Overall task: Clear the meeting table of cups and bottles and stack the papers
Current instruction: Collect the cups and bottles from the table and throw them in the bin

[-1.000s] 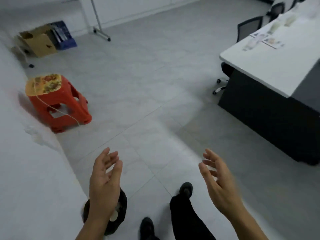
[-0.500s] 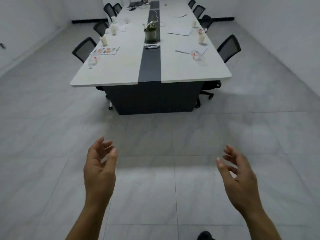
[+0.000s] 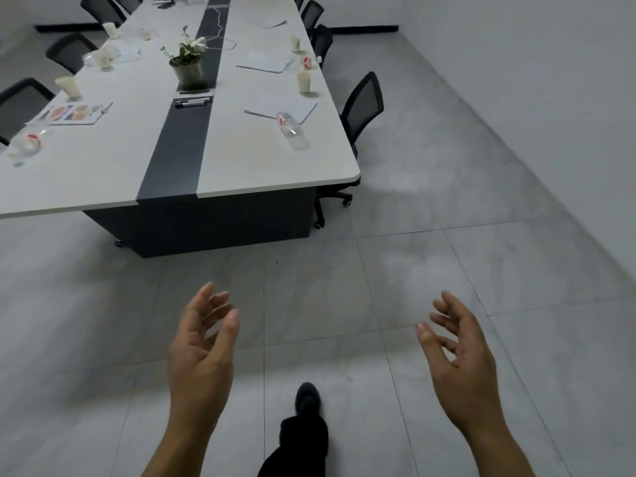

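Note:
A long white meeting table point(image 3: 261, 173) with a dark centre strip fills the upper left. On its right side lie a clear plastic bottle point(image 3: 292, 129), white papers point(image 3: 282, 108) and a paper cup point(image 3: 304, 82). Another bottle point(image 3: 25, 144), a colour-printed sheet point(image 3: 74, 113) and a cup point(image 3: 68, 87) sit on its left side. More cups, bottles and papers lie farther back. My left hand point(image 3: 201, 352) and my right hand point(image 3: 459, 359) hover over the floor, well short of the table, fingers relaxed and holding nothing.
A potted plant point(image 3: 187, 65) and markers point(image 3: 192, 103) stand on the centre strip. Black office chairs point(image 3: 363, 106) line both long sides of the table. A white wall point(image 3: 550, 80) runs along the right. My dark shoe point(image 3: 307, 401) is on the grey tiled floor.
The view swung from a red stool and cardboard box round to the meeting table, which now appears larger and closer. Both hands stay raised, open and empty.

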Available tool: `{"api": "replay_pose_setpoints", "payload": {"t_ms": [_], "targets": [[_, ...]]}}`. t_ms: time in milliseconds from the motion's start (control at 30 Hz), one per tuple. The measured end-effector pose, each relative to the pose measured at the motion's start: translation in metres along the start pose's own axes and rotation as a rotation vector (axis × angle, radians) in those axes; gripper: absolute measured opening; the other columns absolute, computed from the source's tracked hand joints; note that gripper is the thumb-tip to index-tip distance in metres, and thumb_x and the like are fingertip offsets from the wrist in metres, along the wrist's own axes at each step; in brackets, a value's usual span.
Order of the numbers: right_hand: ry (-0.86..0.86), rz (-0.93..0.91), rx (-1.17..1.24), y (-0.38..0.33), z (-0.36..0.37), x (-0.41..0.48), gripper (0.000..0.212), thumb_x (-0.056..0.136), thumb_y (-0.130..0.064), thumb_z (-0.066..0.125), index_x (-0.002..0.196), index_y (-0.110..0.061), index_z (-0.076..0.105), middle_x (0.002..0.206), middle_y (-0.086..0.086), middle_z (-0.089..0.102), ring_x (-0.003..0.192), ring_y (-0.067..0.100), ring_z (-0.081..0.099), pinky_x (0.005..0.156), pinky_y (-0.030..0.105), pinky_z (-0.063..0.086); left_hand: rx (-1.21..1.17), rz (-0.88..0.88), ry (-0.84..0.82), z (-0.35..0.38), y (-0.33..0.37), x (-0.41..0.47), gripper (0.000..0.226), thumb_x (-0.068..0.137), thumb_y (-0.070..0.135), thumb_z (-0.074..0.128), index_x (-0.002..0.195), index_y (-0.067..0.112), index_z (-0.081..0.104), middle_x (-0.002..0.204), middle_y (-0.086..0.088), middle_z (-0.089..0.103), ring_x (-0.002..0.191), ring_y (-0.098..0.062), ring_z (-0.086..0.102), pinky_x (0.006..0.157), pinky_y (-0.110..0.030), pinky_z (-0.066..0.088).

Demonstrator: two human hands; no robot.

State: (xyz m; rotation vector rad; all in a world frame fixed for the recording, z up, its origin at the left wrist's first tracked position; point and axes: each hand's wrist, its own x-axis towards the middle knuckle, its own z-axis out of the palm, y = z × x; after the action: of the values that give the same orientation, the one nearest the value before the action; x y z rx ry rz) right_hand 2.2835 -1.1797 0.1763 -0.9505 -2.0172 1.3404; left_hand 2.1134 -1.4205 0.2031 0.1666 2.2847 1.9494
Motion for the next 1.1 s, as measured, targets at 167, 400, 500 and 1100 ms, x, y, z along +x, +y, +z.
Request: {"api": "replay_pose_setpoints", "payload": {"t_ms": [167, 400, 500, 1100], "targets": [[0.000, 0.057, -0.038, 0.046, -0.011, 0.130, 0.052, 0.090, -0.031, 0.066, 0.137, -0.037, 0.046, 0.132, -0.017, 0.057, 0.117, -0.006, 0.056, 0.093, 0.025, 0.050, -0.005, -0.071, -0.020, 0.113, -0.020, 0.086, 0.046, 0.097, 0.009, 0.055, 0.136, 0.032, 0.045, 0.123, 0.006, 0.061, 0.116, -0.013, 0.059, 0.100, -0.039, 0.051], [0.140, 0.069, -0.093, 0.027, -0.083, 0.328, 0.053, 0.083, -0.041, 0.063, 0.134, -0.039, 0.049, 0.130, -0.019, 0.058, 0.117, -0.006, 0.056, 0.089, 0.020, 0.047, -0.024, 0.008, -0.178, 0.310, 0.044, 0.241, 0.047, 0.095, 0.010, 0.061, 0.130, 0.040, 0.052, 0.123, 0.003, 0.065, 0.115, -0.013, 0.062, 0.095, -0.035, 0.052], [0.220, 0.053, -0.072, 0.027, -0.109, 0.401, 0.053, 0.084, -0.039, 0.063, 0.135, -0.036, 0.049, 0.130, -0.022, 0.057, 0.117, -0.007, 0.056, 0.087, 0.017, 0.050, -0.039, 0.065, -0.281, 0.391, 0.081, 0.299, 0.045, 0.096, 0.010, 0.061, 0.132, 0.037, 0.052, 0.122, 0.004, 0.065, 0.116, -0.013, 0.063, 0.094, -0.033, 0.050], [0.001, 0.047, -0.024, 0.103, -0.145, 0.972, 0.055, 0.090, -0.036, 0.065, 0.141, -0.029, 0.047, 0.134, -0.015, 0.055, 0.119, -0.001, 0.055, 0.092, 0.022, 0.048, 0.009, -0.018, -0.137, 0.773, 0.149, 0.610, 0.047, 0.096, 0.008, 0.060, 0.140, 0.023, 0.052, 0.122, 0.003, 0.066, 0.115, -0.010, 0.064, 0.101, -0.041, 0.052]]}}
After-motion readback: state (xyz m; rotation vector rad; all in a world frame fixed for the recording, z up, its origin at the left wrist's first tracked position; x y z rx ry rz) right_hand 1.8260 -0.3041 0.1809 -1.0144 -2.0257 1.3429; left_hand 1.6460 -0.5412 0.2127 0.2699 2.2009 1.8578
